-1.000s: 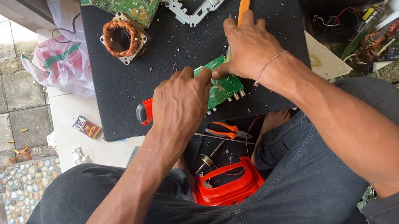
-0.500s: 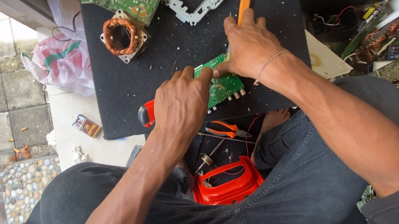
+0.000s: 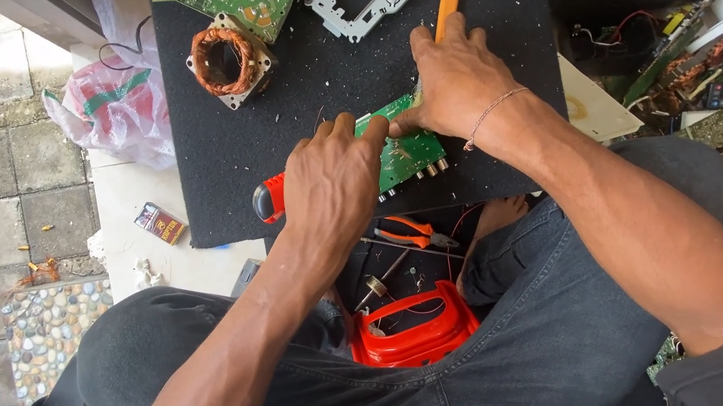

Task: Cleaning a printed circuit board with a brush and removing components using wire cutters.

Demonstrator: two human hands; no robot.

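two hands on one small green circuit board (image 3: 407,153), lying near the front edge of your black foam mat (image 3: 341,88).
your left hand (image 3: 334,188) lies curled over the board and a red-handled tool (image 3: 269,197); your right hand (image 3: 456,82) grips an orange-handled tool (image 3: 446,12), pressing on the board. grey paving lies left.

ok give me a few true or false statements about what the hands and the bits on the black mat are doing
1. The left hand presses on the small green circuit board. True.
2. The right hand holds an orange-handled tool. True.
3. The copper coil sits in the red container. False: it lies on the black mat.
4. The pliers are in the left hand. False: they lie below the mat, between the legs.
5. A red-handled tool pokes out under the left hand. True.
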